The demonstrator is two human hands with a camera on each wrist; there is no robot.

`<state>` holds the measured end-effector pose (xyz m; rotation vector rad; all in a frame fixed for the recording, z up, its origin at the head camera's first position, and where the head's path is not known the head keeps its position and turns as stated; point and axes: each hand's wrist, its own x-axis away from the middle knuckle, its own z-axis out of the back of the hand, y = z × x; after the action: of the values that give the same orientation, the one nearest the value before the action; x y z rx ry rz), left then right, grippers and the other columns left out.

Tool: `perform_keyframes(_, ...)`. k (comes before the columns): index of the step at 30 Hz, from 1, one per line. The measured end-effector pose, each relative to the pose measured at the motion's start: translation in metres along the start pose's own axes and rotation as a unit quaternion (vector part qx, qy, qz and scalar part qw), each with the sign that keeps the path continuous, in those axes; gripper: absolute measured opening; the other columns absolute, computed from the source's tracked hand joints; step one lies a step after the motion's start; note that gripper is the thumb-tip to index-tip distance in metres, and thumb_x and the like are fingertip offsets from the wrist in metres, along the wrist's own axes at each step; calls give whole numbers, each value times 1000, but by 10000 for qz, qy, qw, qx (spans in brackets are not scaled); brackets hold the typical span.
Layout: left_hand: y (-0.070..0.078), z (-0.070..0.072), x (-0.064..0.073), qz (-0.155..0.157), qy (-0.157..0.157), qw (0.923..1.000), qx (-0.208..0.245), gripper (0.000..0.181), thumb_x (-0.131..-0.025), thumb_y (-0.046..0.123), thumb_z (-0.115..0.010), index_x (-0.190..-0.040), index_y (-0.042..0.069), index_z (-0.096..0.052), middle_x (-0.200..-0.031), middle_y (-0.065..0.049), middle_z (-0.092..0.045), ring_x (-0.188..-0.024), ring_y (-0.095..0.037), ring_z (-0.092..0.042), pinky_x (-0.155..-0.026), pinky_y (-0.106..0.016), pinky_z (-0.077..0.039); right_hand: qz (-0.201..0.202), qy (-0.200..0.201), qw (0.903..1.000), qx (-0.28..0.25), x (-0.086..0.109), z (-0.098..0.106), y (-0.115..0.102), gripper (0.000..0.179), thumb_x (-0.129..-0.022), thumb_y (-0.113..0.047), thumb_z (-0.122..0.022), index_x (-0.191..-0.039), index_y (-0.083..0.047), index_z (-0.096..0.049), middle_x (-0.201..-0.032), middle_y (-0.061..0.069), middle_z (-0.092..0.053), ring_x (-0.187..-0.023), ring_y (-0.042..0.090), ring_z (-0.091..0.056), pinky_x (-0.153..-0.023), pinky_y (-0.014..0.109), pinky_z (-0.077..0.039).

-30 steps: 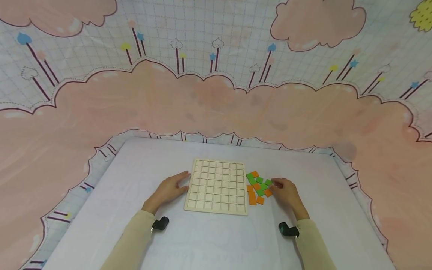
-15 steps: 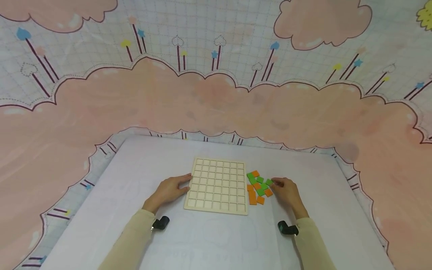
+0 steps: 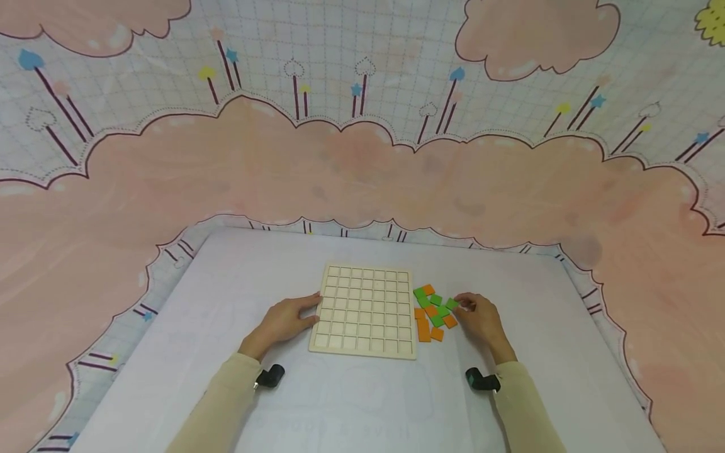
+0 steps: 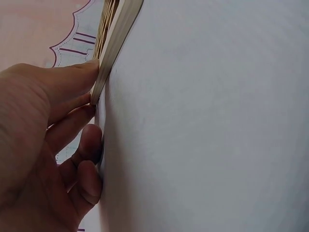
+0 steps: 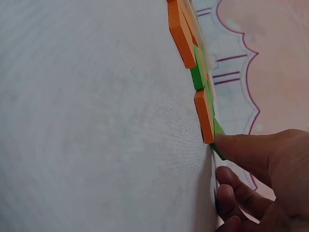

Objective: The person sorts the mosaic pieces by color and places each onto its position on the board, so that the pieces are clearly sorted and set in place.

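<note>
A pale wooden board [image 3: 362,311] with a grid of square recesses lies on the white table. My left hand [image 3: 287,316] touches its left edge, thumb and forefinger spread apart along it. In the left wrist view, the thumb reaches the board's rim [image 4: 116,46], with the lower fingers bent beside the tabletop. To the right of the board lie several orange and green tiles. At their right side my right hand [image 3: 480,319] pinches a green square tile [image 3: 450,304]. The right wrist view shows this tile tilted behind the thumb, close to an orange tile [image 5: 203,116].
A long orange piece [image 3: 423,330] and a loose orange tile [image 3: 437,335] lie nearest the person. Black wrist cameras, left [image 3: 270,376] and right [image 3: 481,380], sit just above the table. A patterned cloth [image 3: 362,170] hangs behind the table.
My right fingers have shifted slightly away from the person at the green tile, whose near corner looks a little raised. The left hand and the board stay in place.
</note>
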<state>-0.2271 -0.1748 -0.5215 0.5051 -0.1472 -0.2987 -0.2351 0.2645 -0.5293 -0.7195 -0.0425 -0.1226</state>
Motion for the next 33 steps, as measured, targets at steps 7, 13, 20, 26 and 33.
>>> perform_keyframes(7, 1, 0, 0, 14, -25, 10000, -15, 53, -94, 31, -66, -143, 16, -53, -151, 1, -48, -137, -34, -48, -111, -55, -40, 61, 48, 9999, -104, -1, 1, 3, 25, -91, -15, -65, -115, -6, -64, -111, 15, -66, -95, 26, -55, -82, 36, -46)
perform_keyframes(13, 1, 0, 0, -30, -58, 10000, 61, 53, -94, 30, -65, -144, 15, -51, -152, 0, -46, -137, -35, -47, -111, -55, -40, 315, 171, 9992, -196, 0, 1, 6, 22, -92, -13, -61, -113, -5, -65, -108, 16, -67, -97, 28, -59, -85, 41, -49)
perform_keyframes(20, 2, -2, 1, 85, -109, 9999, 85, 54, -95, 30, -65, -144, 16, -50, -153, 2, -46, -138, -34, -46, -112, -55, -40, 406, 356, 9980, -318, 5, 3, 2, 18, -94, -13, -60, -110, -5, -66, -106, 16, -68, -98, 30, -62, -86, 41, -51)
perform_keyframes(26, 3, -5, -1, -64, -53, 10000, 39, 53, -94, 28, -66, -143, 14, -52, -152, -1, -47, -137, -35, -48, -111, -55, -40, 532, 556, 9959, -474, 9, 6, -12, 15, -96, -11, -62, -109, -5, -67, -107, 16, -69, -98, 30, -63, -84, 39, -54)
perform_keyframes(33, 0, -5, 1, -65, 65, 10000, -10, 52, -94, 27, -66, -142, 14, -53, -150, -1, -49, -135, -36, -50, -110, -56, -42, 772, 488, 9941, -586, 8, 4, -31, 16, -96, -12, -63, -110, -6, -67, -108, 14, -70, -98, 27, -63, -81, 34, -53)
